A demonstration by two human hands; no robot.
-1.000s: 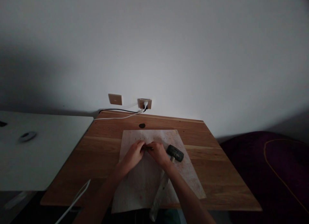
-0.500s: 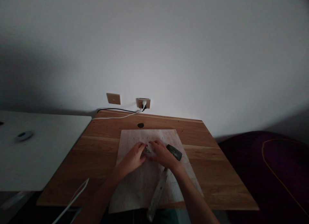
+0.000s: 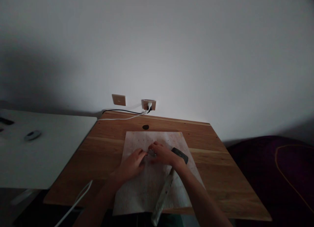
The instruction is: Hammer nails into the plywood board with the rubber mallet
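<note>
A pale wooden board (image 3: 137,194) lies on the table, with a row of small dark dots (image 3: 143,140) near its far edge. On it, a little pile of shiny metal bits (image 3: 152,153), which look like nails, sits between my hands. My left hand (image 3: 132,163) is at the pile's left side, thumb and forefinger brought together; whatever is in them is too small to make out. Curved around the pile's right side, my right hand (image 3: 162,154) has its fingers and thumb apart. A hammer (image 3: 180,155) rests on the board, partly under my right forearm, its worn handle (image 3: 162,196) pointing towards me.
The brown wooden table (image 3: 220,181) stands against the wall. A plug with cords fills a wall socket (image 3: 149,105). To the left is a white table (image 3: 56,145) bearing a mouse-like object (image 3: 32,135). A white cable (image 3: 76,202) hangs at the near left; dark purple fabric (image 3: 260,174) lies right.
The camera view has shifted slightly, moving the scene a little to the right. My left hand has drawn back a bit from my right, and my right fingers now curl around the metal bits.
</note>
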